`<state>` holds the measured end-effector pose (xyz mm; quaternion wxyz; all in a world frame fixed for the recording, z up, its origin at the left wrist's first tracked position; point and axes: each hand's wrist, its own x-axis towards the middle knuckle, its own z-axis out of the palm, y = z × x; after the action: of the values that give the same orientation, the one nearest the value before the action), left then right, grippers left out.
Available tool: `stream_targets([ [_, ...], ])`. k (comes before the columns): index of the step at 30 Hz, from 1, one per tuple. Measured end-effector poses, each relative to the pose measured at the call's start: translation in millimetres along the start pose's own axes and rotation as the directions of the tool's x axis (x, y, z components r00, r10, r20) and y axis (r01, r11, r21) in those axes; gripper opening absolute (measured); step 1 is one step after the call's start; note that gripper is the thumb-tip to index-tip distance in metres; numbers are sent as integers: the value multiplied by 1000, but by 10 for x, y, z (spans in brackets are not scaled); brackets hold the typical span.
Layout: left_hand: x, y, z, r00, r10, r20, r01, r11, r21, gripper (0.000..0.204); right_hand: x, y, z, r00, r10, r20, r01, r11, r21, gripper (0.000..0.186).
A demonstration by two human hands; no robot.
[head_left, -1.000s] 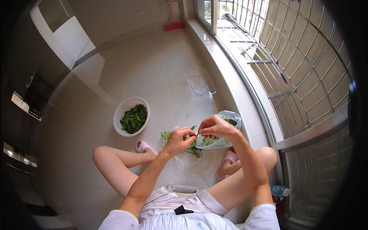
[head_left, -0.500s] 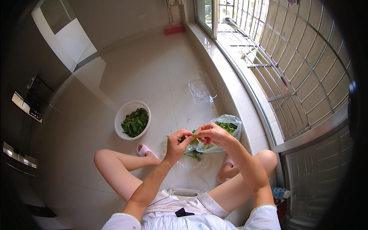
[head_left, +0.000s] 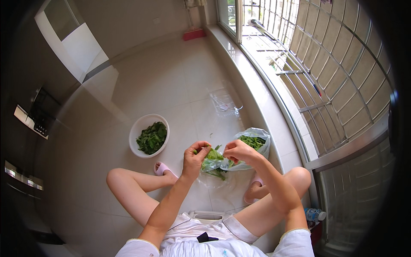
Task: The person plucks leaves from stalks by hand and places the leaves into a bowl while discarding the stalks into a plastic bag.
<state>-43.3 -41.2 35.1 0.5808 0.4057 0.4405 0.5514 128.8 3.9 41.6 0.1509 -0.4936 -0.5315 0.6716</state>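
Left hand (head_left: pixel 193 160) pinches green sprig (head_left: pixel 195 151) at its fingertips; right hand (head_left: pixel 240 151), near it, curls, any hold indeterminable; step apparently picking over, next move calling for light pinching; bag (head_left: pixel 266 145) of greens (head_left: pixel 253 141) behind right hand, bowl (head_left: pixel 132 139) of leaves (head_left: pixel 152 138) beyond left.

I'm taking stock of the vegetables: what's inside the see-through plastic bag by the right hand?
Greens show inside the see-through plastic bag. The right hand blocks part of it, and whatever lies beneath the top greens cannot be seen.
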Motion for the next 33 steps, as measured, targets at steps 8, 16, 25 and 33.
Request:
stream_targets([
  [8, 68, 66, -87, 981, -47, -188, 41, 999, -36, 5, 251, 395, -482, 878, -211, -431, -53, 850, -524, 14],
  [16, 75, -157, -157, 955, -173, -241, 148, 982, -116, 6, 243, 451, -291, 789, -515, -336, 220, 746, -628, 13],
  [25, 60, -208, -85, 944, -223, -244, 192, 970, -146, 6, 17, 96, 129, 984, -176, 9, 173, 975, 142, 22],
  [33, -22, -208, -165, 967, -214, -138, 186, 964, -191, 5, 96, 144, 106, 999, -38, 22, 25, 903, 429, 15],
])
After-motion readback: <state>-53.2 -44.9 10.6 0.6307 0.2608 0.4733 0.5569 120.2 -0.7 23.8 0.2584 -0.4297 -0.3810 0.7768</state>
